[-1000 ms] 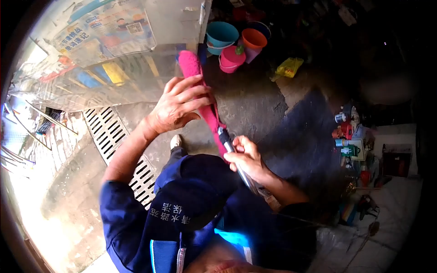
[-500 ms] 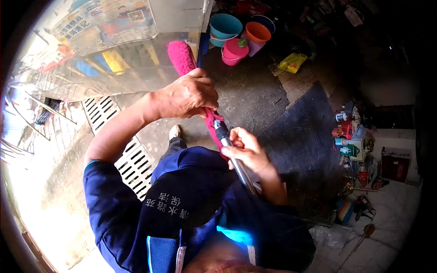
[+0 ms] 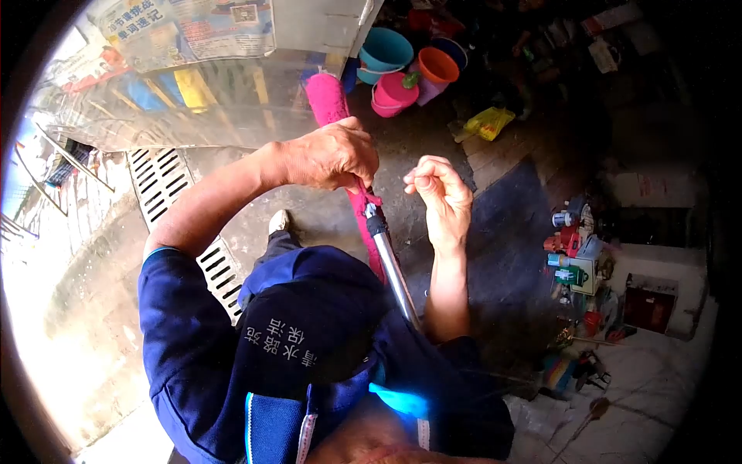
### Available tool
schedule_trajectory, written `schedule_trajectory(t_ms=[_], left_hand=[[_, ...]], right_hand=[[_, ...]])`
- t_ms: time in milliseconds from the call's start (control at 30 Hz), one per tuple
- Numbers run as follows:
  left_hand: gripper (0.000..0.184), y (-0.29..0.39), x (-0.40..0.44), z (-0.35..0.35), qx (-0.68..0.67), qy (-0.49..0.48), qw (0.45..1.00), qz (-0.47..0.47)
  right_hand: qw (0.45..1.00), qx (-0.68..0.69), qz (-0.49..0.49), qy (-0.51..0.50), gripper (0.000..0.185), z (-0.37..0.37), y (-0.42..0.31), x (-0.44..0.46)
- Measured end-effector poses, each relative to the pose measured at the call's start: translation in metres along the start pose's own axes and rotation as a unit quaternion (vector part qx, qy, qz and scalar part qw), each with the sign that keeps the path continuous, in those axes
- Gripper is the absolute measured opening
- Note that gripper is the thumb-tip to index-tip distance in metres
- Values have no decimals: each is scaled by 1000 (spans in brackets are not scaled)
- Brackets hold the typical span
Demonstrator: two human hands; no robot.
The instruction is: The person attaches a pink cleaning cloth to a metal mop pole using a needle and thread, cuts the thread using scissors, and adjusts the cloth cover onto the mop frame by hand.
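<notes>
A mop with a bright pink fuzzy head (image 3: pixel 328 99) and a silver metal pole (image 3: pixel 395 272) slants up from my body. My left hand (image 3: pixel 334 157) is closed around the pink head, near where it meets the dark joint (image 3: pixel 376 225) of the pole. Pink fabric also runs down alongside the pole. My right hand (image 3: pixel 442 193) is raised to the right of the mop, apart from it. Its fingers are curled in with the thumb pressed near them, and whether anything small is between them cannot be made out. The pole's lower end is hidden by my dark blue shirt.
A teal bucket (image 3: pixel 385 54), an orange bucket (image 3: pixel 437 66) and a pink bucket (image 3: pixel 395 94) stand ahead, near a yellow bag (image 3: pixel 489 123). A pale panel with posters (image 3: pixel 209 85) is at the upper left. A slotted drain cover (image 3: pixel 159 182) lies left; clutter (image 3: pixel 576 247) lines the right.
My right hand has let go of the pole, moving up and to the right with fingers curled. My left hand still grips the pink mop head, which has shifted slightly right in view.
</notes>
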State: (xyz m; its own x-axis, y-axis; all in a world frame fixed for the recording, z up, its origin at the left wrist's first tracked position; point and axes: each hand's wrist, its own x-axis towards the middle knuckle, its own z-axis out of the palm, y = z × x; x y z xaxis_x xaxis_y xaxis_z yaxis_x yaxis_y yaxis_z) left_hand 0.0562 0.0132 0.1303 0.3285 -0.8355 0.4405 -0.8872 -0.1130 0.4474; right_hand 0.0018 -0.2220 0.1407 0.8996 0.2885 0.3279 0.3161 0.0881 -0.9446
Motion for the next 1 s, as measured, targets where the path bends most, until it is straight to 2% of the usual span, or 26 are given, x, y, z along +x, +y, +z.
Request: schedule_trajectory(t_ms=[67, 100, 133, 200, 267, 333, 433, 667, 900, 1000], left_hand=[[13, -2, 2, -1, 0, -1, 1000, -6], [13, -2, 0, 1, -8, -9, 1000, -10], [13, -1, -2, 3, -11, -10, 1000, -11], [12, -5, 1, 5, -3, 0, 1000, -5], [11, -5, 2, 5, -4, -20, 1000, -12], [11, -6, 0, 6, -2, 2, 1000, -14], [12, -9, -2, 7, -22, -5, 1000, -6], [15, -5, 1, 4, -1, -25, 1000, -13], [16, -5, 0, 6, -5, -3, 1000, 5], [16, -5, 0, 6, -3, 2, 1000, 6]], right_hand=[[993, 113, -17, 34, 5, 1, -3, -2], [992, 111, -38, -49, 5, -3, -11, 1], [993, 84, -36, -79, 6, -2, -18, -1], [993, 27, 28, -115, 8, 0, -21, 0], [995, -74, 42, -51, 8, 3, -1, -2], [983, -164, 40, -75, 7, -2, 10, -2], [970, -224, 67, -62, 6, -2, 15, -4], [944, -324, 29, -61, 4, 0, 30, -4], [934, -347, 48, -68, 4, 3, 28, -7], [934, -348, 26, -77, 4, 3, 31, -7]])
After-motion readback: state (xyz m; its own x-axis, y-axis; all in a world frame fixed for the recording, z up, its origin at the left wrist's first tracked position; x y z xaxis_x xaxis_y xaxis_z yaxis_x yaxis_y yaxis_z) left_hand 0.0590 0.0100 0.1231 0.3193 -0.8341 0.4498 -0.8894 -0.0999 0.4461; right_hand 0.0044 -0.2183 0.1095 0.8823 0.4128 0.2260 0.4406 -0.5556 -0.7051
